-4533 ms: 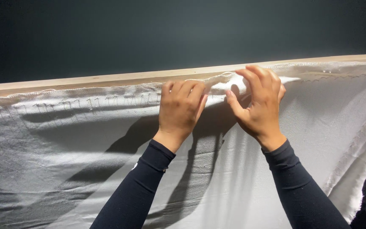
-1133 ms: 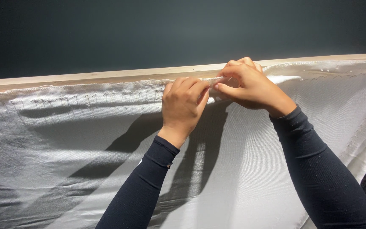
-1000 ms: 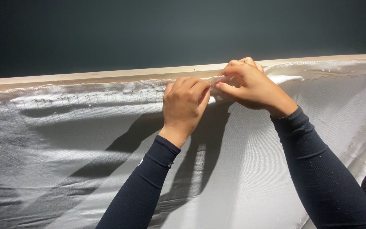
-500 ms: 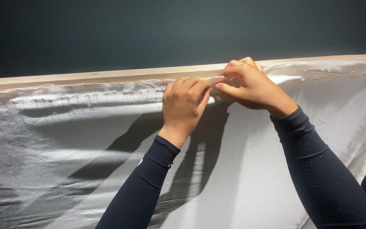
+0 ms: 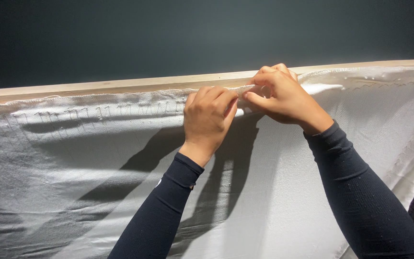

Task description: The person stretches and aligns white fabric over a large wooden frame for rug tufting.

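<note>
White canvas cloth (image 5: 274,192) hangs from a long wooden bar (image 5: 120,86) that runs from 9 o'clock to 3 o'clock across the upper half of the view, with a dark wall (image 5: 192,33) above it at 12 o'clock. Cloth's top edge is lapped along the bar; a row of small staples (image 5: 73,114) shows on the stretch toward 9 o'clock, another run (image 5: 384,81) toward 2 o'clock. Both hands meet near the middle of the bar, just right of centre. Left hand (image 5: 208,117) lies knuckles-up on the cloth just below the bar, fingers curled, pressing the fabric against the wood; grip is narrow, nothing lifted, and fingertips are hidden under the curl so exact contact cannot be told. Right hand (image 5: 281,93) sits at 1 o'clock of the left, almost touching it, thumb and forefinger pinched tight on the cloth's folded top edge (image 5: 245,89) at the bar; grip closed on that edge. Both arms in dark sleeves (image 5: 360,201) come up from 5 and 6 o'clock. To do this step well, judged from the frame: keep the left hand pinning flat so the fabric does not slip, pull the pinched edge evenly and in line with the bar, avoid puckers between the two stapled runs. Loose folds sag toward 8 o'clock.
</note>
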